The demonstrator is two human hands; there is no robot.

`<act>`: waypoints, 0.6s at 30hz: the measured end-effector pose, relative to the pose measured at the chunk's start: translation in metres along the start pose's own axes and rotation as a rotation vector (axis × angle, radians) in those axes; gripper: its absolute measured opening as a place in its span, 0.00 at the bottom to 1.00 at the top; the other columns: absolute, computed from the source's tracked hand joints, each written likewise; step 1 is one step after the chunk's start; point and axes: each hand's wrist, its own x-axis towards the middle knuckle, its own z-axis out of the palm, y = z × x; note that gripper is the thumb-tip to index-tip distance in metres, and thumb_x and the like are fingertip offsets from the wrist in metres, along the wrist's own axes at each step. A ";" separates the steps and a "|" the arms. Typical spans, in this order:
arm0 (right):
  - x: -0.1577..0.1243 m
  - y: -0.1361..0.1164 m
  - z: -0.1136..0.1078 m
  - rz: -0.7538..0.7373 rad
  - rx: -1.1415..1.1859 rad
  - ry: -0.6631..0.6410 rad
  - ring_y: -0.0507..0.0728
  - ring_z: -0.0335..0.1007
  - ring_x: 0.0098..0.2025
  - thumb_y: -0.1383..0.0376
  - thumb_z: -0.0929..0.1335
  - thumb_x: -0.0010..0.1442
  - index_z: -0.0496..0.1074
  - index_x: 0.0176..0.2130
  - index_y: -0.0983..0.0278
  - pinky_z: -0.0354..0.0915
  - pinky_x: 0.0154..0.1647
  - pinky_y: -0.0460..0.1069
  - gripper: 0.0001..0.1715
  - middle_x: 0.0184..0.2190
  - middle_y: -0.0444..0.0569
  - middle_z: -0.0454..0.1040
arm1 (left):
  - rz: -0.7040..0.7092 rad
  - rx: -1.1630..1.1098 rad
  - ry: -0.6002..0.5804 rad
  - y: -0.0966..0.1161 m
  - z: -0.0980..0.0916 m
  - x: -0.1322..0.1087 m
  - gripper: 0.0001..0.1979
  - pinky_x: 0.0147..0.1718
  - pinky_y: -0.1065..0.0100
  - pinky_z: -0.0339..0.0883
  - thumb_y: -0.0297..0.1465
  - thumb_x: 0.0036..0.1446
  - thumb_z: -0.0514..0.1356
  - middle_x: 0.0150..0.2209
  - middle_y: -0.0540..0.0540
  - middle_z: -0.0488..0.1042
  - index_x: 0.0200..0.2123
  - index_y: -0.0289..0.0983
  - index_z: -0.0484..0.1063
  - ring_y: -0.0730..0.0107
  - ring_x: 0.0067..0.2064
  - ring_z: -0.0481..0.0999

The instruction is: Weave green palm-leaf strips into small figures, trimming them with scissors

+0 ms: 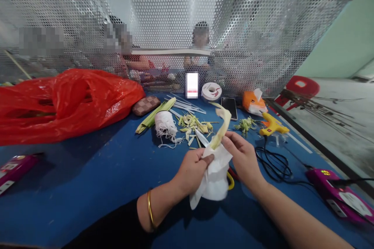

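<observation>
A white tissue (pixel 216 177) hangs between my two hands, wrapped about the lower end of a pale yellow-green corn husk strip (pixel 222 126). My left hand (pixel 193 169) is closed, thumb over the tissue's left side. On the other side, my right hand (pixel 242 155) pinches the husk where it comes out of the tissue; its far fingers are partly hidden. The husk's free end curls up and away. Beneath lie scissors, their yellow handle (pixel 230 181) partly covered and a metal blade (pixel 201 138) pointing away. Chopped husk scraps (pixel 191 124) lie just beyond.
A white string roll (pixel 164 122) and whole husks (pixel 156 114) lie left of the scraps. A red plastic bag (pixel 67 105) covers the left. Yellow glue gun (pixel 273 125), its cable, and a purple power strip (pixel 340 194) are right. Behind a perforated metal screen (pixel 163 15) people sit.
</observation>
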 end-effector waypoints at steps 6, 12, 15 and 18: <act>0.002 0.001 0.000 0.095 0.068 0.003 0.51 0.60 0.23 0.54 0.73 0.50 0.73 0.24 0.65 0.55 0.22 0.45 0.17 0.21 0.43 0.70 | -0.104 0.058 -0.064 -0.002 0.000 0.000 0.11 0.26 0.71 0.59 0.34 0.53 0.59 0.27 0.47 0.73 0.33 0.32 0.73 0.73 0.26 0.67; 0.007 0.004 -0.002 0.090 0.130 0.094 0.49 0.55 0.22 0.55 0.74 0.48 0.77 0.26 0.65 0.52 0.21 0.44 0.15 0.20 0.42 0.67 | -0.113 0.017 -0.079 -0.004 0.000 0.002 0.15 0.28 0.69 0.62 0.39 0.52 0.60 0.30 0.44 0.74 0.35 0.31 0.73 0.70 0.28 0.70; 0.007 0.005 -0.002 0.142 0.183 0.078 0.49 0.57 0.22 0.55 0.75 0.47 0.78 0.28 0.65 0.53 0.21 0.44 0.15 0.20 0.42 0.69 | -0.070 0.111 -0.064 -0.006 -0.002 0.002 0.16 0.26 0.70 0.60 0.41 0.54 0.58 0.27 0.45 0.72 0.31 0.31 0.73 0.71 0.26 0.67; 0.006 0.006 -0.002 0.188 0.234 0.065 0.50 0.59 0.22 0.54 0.76 0.47 0.79 0.30 0.65 0.54 0.20 0.44 0.16 0.20 0.43 0.71 | -0.047 0.204 -0.067 -0.007 -0.005 0.003 0.17 0.25 0.70 0.59 0.42 0.54 0.58 0.27 0.45 0.72 0.30 0.32 0.73 0.70 0.26 0.67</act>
